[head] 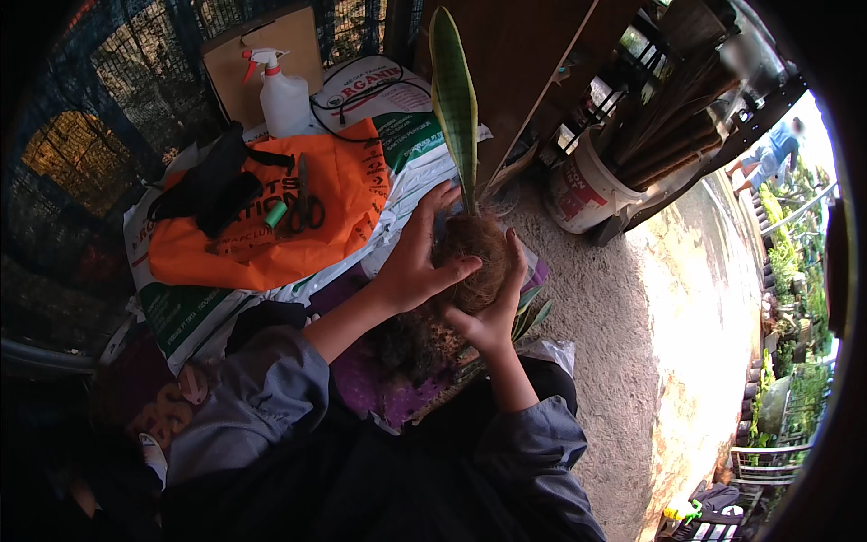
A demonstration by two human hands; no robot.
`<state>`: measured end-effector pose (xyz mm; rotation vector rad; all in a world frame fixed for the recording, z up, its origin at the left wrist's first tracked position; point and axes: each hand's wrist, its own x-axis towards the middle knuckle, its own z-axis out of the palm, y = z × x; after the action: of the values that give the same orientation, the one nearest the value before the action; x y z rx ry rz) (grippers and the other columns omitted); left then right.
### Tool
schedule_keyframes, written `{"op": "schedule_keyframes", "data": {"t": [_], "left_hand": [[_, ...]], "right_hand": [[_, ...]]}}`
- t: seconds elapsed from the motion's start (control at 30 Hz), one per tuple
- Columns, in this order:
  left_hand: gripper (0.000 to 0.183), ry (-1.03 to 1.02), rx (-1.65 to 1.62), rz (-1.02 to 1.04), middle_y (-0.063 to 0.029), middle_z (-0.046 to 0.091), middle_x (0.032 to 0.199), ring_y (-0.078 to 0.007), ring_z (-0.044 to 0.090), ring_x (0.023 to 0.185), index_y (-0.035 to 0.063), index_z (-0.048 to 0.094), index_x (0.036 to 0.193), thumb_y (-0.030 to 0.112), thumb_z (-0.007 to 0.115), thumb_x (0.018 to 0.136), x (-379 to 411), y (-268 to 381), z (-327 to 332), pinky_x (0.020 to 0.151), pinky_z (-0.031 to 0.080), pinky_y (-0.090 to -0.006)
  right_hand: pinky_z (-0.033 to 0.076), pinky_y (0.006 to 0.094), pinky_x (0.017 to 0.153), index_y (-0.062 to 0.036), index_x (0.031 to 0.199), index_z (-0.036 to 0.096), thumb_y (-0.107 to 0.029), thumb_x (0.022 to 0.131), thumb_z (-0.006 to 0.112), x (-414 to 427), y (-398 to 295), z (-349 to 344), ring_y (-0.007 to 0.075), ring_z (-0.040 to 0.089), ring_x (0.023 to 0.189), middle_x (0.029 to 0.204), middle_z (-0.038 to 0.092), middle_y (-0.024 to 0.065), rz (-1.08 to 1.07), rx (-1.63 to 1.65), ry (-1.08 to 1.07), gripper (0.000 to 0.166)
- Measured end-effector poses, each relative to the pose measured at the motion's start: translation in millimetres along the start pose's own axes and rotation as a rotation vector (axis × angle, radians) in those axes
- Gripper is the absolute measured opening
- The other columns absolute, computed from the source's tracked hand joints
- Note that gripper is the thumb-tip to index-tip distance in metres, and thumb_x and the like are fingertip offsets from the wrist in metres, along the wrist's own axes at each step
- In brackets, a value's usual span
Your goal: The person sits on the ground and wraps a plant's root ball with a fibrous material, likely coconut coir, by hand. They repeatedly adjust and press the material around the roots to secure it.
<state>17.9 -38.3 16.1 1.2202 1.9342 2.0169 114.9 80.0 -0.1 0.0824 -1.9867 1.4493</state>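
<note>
Between my two hands is a root ball wrapped in brown coconut-like fibre (477, 261). A single snake plant leaf (454, 95), green with yellow margins, rises upright from its top. My left hand (423, 261) presses on the ball's left side, thumb across its front. From the right and below, my right hand (494, 308) cups it with spread fingers. Under the hands, dark soil and loose fibre (410, 339) lie on a purple plastic sheet or bag (379, 386). More snake plant leaves (532, 315) show beside my right wrist, partly hidden.
At left, an orange bag (325, 237) on growing-medium sacks (406, 135) carries scissors (303, 203), green thread (276, 215) and a black pouch (217, 183). Behind stand a spray bottle (284, 101) and cardboard box (230, 68). A bucket (586, 183) sits right; a person (772, 156) is farther off.
</note>
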Motion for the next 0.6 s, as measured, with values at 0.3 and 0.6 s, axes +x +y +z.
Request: {"op": "schedule_keyframes", "data": {"t": [0.3, 0.6], "left_hand": [[0.096, -0.102, -0.367, -0.268, -0.0166, 0.037, 0.128, -0.024, 0.037, 0.122, 0.0026, 0.018, 0.137, 0.035, 0.077, 0.069, 3, 8, -1, 0.102, 0.029, -0.0348], [0.091, -0.136, -0.427, -0.298, -0.0153, 0.034, 0.136, -0.0229, 0.03, 0.128, 0.0087, 0.024, 0.139, 0.044, 0.072, 0.07, 4, 13, 0, 0.105, 0.024, -0.0362]], "right_hand": [[0.034, 0.0384, 0.1, -0.0017, 0.136, 0.02, -0.017, 0.056, 0.073, 9, -7, 1, 0.0274, 0.042, 0.119, 0.127, 0.04, 0.0156, 0.266, 0.584, -0.025, 0.097], [0.043, 0.0385, 0.091, 0.0015, 0.127, 0.036, -0.027, 0.071, 0.056, -8, 14, -9, 0.0274, 0.053, 0.105, 0.118, 0.05, 0.0164, 0.571, 0.839, 0.099, 0.066]]}}
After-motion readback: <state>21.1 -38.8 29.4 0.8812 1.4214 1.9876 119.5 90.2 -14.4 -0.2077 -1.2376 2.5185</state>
